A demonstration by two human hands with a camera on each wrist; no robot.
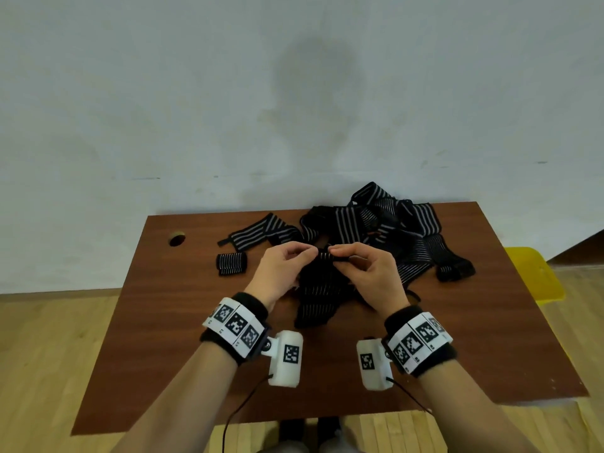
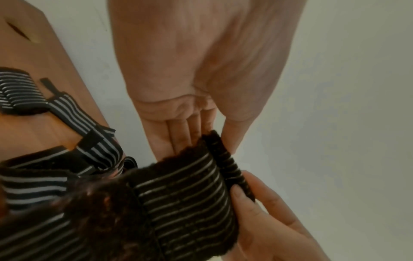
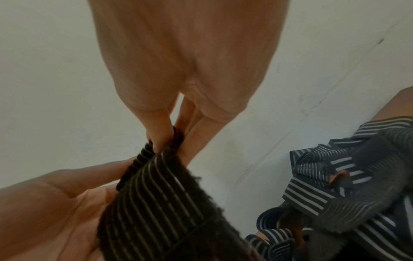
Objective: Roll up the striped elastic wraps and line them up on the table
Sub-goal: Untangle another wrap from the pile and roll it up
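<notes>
Wood of a reddish brown made up the table (image 1: 474,338), set against a pale wall (image 1: 163,93), with a round hole (image 1: 176,239) near its far left corner. Across its far side lay a tangled pile of striped wraps (image 1: 392,223), black with pale lines. Left of that heap one loose wrap (image 1: 258,232) stretched out flat, and just in front of it sat a finished roll (image 1: 231,263).

Above the middle of the table both hands held the wrap being rolled (image 1: 318,289), its long end trailing down toward the near side. The left hand (image 1: 281,273) pinched one side of the top edge, fingers curled. The right hand (image 1: 366,273) pinched the other side between thumb and fingers.
</notes>
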